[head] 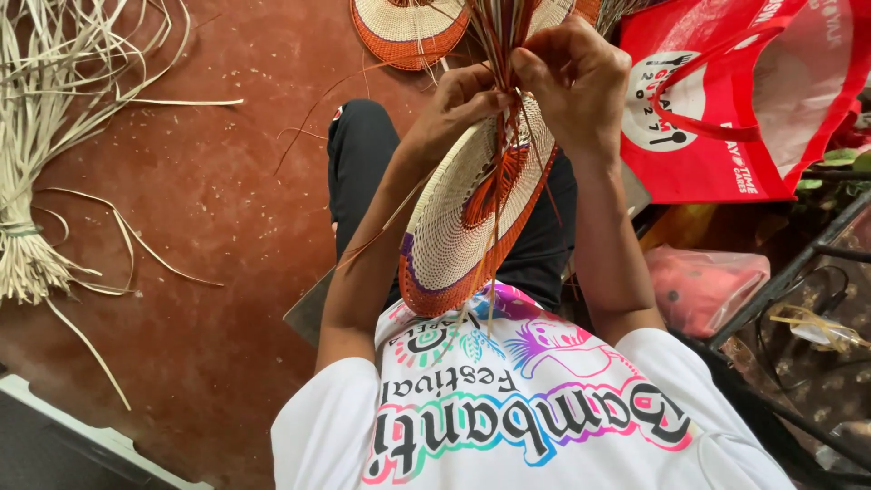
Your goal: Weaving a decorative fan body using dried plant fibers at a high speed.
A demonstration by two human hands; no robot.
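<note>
- Over the lap, between the 2 forearms, sits the woven disc [458,227], cream with orange and purple bands and an orange rim, tilted on edge and leaning toward the person's chest.
- At the disc's far edge, the left hand [454,104] is closed, fingers pinched on the bundle of loose strands [499,36] that rises from the weave.
- Just beside it over that same edge, the right hand [576,77] is curled shut around the same strands, thumb pressing them.
- The disc looks light and fairly stiff, while the strands look thin and springy, likely to slip or kink; the firm rim seems the safest place to grip.
- Beyond the disc lies a second woven piece [408,32] on the red floor [209,181].
- Left of the disc, well apart, lies a tied bundle of pale reeds [36,181].
- Right of the disc stands a red bag [717,154], with a pink plastic bag [703,286] nearer the person.
</note>
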